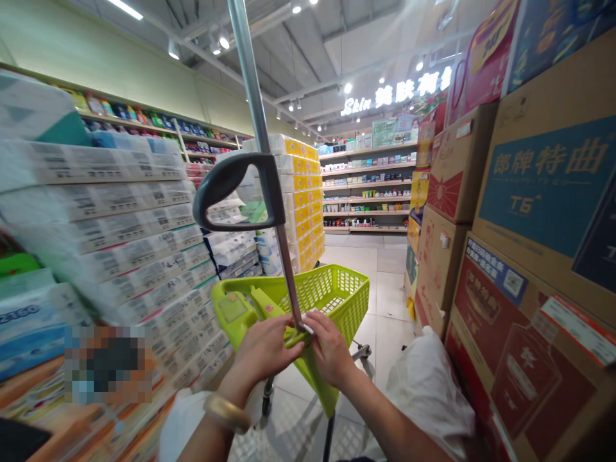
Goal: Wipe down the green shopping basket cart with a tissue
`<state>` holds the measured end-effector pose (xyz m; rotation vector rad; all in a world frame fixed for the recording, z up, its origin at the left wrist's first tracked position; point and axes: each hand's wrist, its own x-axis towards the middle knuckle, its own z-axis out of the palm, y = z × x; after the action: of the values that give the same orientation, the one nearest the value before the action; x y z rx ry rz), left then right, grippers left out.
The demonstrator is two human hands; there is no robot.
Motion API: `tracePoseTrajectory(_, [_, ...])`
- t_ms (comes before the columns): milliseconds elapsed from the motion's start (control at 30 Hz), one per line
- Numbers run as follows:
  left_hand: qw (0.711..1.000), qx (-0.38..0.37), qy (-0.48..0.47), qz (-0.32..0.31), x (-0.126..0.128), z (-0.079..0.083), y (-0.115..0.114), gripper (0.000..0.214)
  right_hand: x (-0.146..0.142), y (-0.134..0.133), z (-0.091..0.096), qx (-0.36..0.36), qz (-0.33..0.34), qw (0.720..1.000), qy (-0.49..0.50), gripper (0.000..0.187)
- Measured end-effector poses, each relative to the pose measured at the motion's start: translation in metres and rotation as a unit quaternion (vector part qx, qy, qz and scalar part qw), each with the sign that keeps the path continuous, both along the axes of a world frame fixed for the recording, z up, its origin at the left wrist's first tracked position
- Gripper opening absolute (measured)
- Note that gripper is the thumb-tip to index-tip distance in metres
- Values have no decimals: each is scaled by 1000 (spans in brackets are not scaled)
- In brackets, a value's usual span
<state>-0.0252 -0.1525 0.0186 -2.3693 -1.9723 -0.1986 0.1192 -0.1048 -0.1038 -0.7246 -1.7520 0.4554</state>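
Glossy metal pole (pixel 251 80), plastic basket (pixel 357 308), seemingly matt handle (pixel 274 192)

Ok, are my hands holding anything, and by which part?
Your left hand and right hand are at the lower end of the pole, right fingertips on a small white piece; whether they grip or just touch is unclear.
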Motion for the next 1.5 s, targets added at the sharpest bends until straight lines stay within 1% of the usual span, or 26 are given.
tracePoseTrajectory(200, [998,18,-30,-58,-4,-3,3,50,-1,-7,-3,-15,-7,1000,22,44])
tracePoseTrajectory(267, [998,10,-34,-56,-4,-3,4,51,-1,-8,-3,-14,-4,999,30,43])
tracePoseTrajectory(433, [999,-39,-31,-20,-3,-1,3,49,0,-9,0,-10,4,1000,17,38])
tracePoseTrajectory(533, [998,-42,-42,-22,-5,-2,3,50,3,-11,5,3,-30,1000,8,45])
tracePoseTrajectory(600, [998,-38,-49,-31,-6,-3,4,49,6,-14,13,17,-70,997,4,55])
tracePoseTrajectory(667, [997,-40,-51,-35,-8,-5,6,48,11,-19,28,35,-100,994,-11,57])
tracePoseTrajectory(700, [997,-42,-51,-35,-9,-5,7,49,13,-22,37,45,-108,993,-23,55])
tracePoseTrajectory(833, [997,-41,-57,-36,-12,-6,7,48,21,-36,70,92,-113,987,-74,31])
tracePoseTrajectory(933, [996,-45,-65,-48,-14,-3,5,43,23,-41,82,117,-110,983,-88,18])
tracePoseTrajectory(1000, [995,-52,-69,-54,-16,-1,4,42,23,-42,83,127,-105,982,-92,16])
tracePoseTrajectory(1133, [993,-64,-74,-62,-22,2,1,44,20,-43,81,140,-92,981,-98,18])
tracePoseTrajectory(1367, [994,-70,-66,-56,-28,2,1,45,20,-45,81,140,-65,981,-115,21])
tracePoseTrajectory(1433, [994,-73,-61,-56,-28,3,1,45,20,-42,78,129,-50,983,-122,28])
tracePoseTrajectory(1500, [994,-72,-59,-57,-28,4,0,46,18,-35,70,106,-25,987,-121,47])
